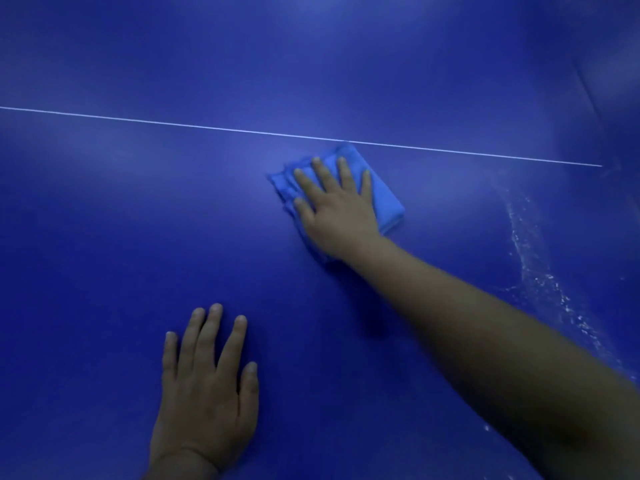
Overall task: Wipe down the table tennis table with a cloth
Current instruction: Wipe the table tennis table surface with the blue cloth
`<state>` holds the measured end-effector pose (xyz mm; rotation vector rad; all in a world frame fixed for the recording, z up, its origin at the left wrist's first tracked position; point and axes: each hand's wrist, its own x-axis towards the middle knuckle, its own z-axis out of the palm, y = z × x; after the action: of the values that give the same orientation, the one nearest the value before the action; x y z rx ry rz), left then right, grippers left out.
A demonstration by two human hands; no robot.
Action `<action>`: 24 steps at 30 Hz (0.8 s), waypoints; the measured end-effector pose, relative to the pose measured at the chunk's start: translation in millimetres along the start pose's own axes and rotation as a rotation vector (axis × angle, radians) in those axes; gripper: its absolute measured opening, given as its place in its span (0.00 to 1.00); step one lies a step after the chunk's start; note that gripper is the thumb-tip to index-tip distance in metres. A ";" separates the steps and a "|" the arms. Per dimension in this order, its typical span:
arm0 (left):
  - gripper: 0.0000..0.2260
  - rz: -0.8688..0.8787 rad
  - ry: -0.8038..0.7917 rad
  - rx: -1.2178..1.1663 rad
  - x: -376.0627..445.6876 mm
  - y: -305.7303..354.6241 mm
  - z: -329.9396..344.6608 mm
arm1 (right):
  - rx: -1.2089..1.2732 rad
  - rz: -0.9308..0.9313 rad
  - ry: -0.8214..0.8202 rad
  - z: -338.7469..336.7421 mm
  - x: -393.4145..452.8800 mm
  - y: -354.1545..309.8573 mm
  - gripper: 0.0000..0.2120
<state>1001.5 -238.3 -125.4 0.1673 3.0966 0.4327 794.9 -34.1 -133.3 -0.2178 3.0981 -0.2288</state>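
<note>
The blue table tennis table fills the whole view. A folded blue cloth lies flat on it just below the thin white centre line. My right hand presses down on the cloth with straight, spread fingers, arm stretched out from the lower right. My left hand rests flat on the bare table surface at the lower middle, fingers straight and slightly spread, holding nothing.
A curved trail of white wet streaks and droplets runs down the table at the right. A darker seam or edge shows at the upper right corner of the surface.
</note>
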 end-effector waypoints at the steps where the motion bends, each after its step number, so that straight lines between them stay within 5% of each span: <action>1: 0.28 0.001 -0.006 0.003 -0.1 0.0 -0.2 | -0.029 0.031 -0.018 -3.0 15.7 16.4 0.25; 6: 0.28 0.001 -0.034 -0.010 0.7 -1.8 -1.5 | -0.048 0.566 0.038 -33.6 2.4 169.4 0.27; 9: 0.28 -0.010 -0.052 -0.015 0.7 -0.3 -2.9 | 0.008 0.768 0.013 -41.6 -13.4 187.5 0.28; 15: 0.29 -0.024 -0.075 -0.015 0.5 0.7 -5.0 | -0.081 -0.062 -0.084 -6.8 -9.0 76.9 0.28; 20: 0.30 -0.044 -0.083 -0.020 1.5 1.7 -5.1 | -0.074 0.381 -0.025 -38.5 22.2 189.6 0.27; 24: 0.30 -0.046 -0.097 -0.010 -0.2 1.9 -6.7 | -0.116 0.129 -0.028 -36.9 -50.3 180.0 0.29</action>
<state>1001.7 -238.3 -118.5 0.1137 2.9964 0.4256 818.6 154.6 -122.6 -0.0232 3.0849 -0.0418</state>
